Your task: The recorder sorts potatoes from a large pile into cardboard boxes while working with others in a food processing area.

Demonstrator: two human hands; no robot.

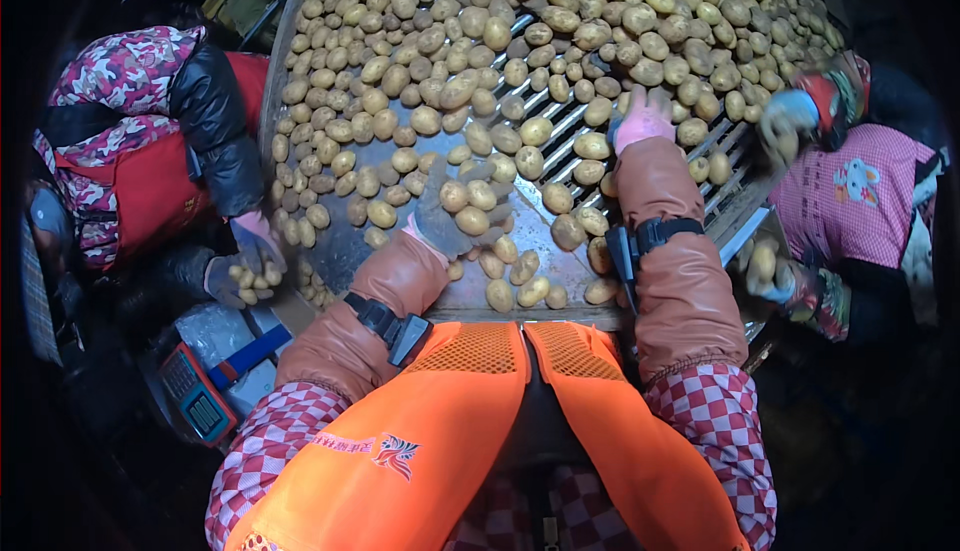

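Observation:
My left hand [459, 210], in a grey-palmed work glove, is turned palm up over the metal sorting table [544, 240] and cradles several potatoes [472, 220]. More potatoes lie loose just below it, near the table's front edge. Farther forward and to the right, my right hand [643, 117], in a pink-backed glove, reaches into potatoes on the slatted metal grate [559, 135]. Its fingertips are among the potatoes, and whether it grips one cannot be told. A dense heap of potatoes [660, 0] covers the far part of the table.
At the left, a co-worker's gloved hands [255, 262] hold several small potatoes over a box. On the right another co-worker's gloved hands [787, 120] work at the table's side, one blurred. A digital scale [199, 393] stands at lower left. A wooden rim [274, 78] borders the table.

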